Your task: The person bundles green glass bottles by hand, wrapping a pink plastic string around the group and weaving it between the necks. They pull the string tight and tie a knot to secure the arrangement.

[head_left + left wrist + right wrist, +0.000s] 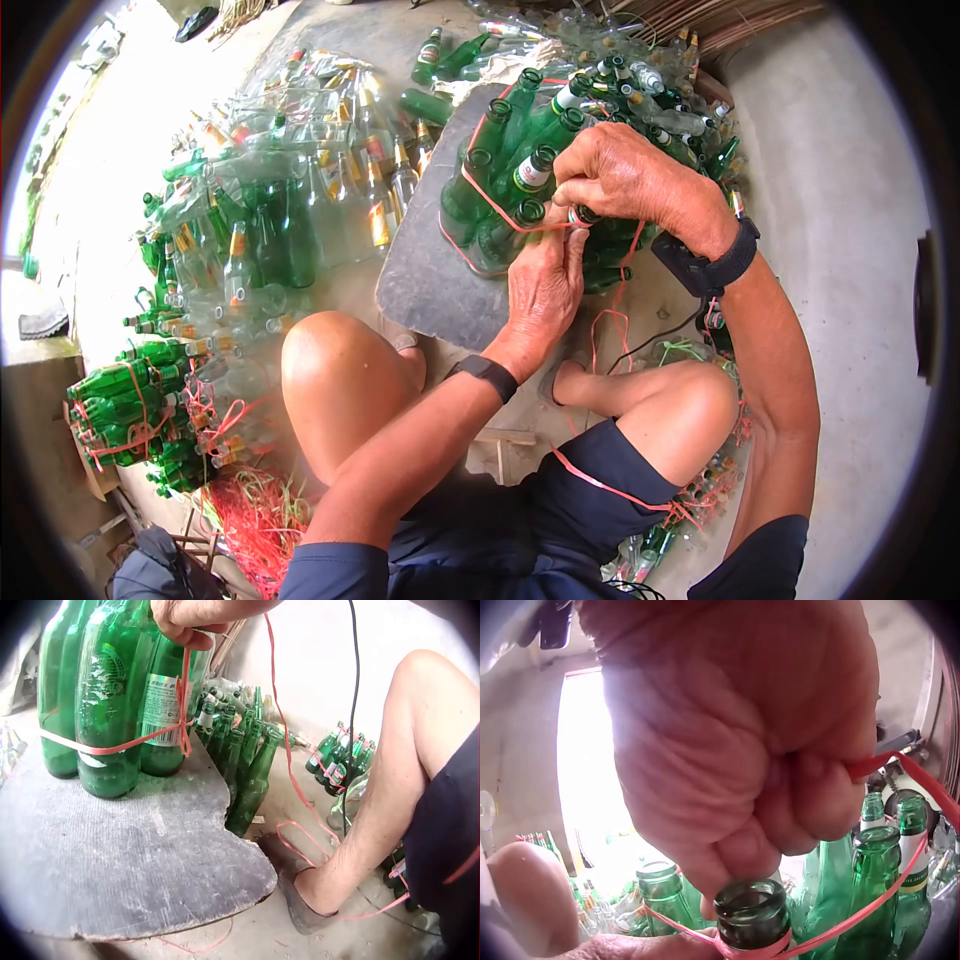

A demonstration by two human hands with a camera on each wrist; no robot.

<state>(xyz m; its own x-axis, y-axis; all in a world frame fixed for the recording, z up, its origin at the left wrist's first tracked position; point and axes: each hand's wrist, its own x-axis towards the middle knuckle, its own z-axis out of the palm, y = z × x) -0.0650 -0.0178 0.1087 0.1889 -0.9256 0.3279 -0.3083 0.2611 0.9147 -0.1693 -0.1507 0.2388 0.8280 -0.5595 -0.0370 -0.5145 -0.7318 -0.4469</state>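
A bundle of green glass bottles (490,205) stands upright on a dark board (420,290), with a pink plastic string (487,200) round the necks. Lower down, another band of string (112,748) circles the bottles and meets a knot by a white label (161,701). My left hand (545,275) pinches the string by a front bottle's neck, thumb and finger close together. Just above that dark bottle mouth (751,900), my right hand (640,180) has curled fingers and grips the string, whose tail (900,759) comes out of the fist. The right fingertips are partly hidden.
Many clear and green bottles (270,230) stand and lie to the left; more bottles (690,120) lie beyond the board. Tied green bundles (120,400) sit at far left, above a heap of pink string (255,525). A black cord (355,712) hangs near the right leg.
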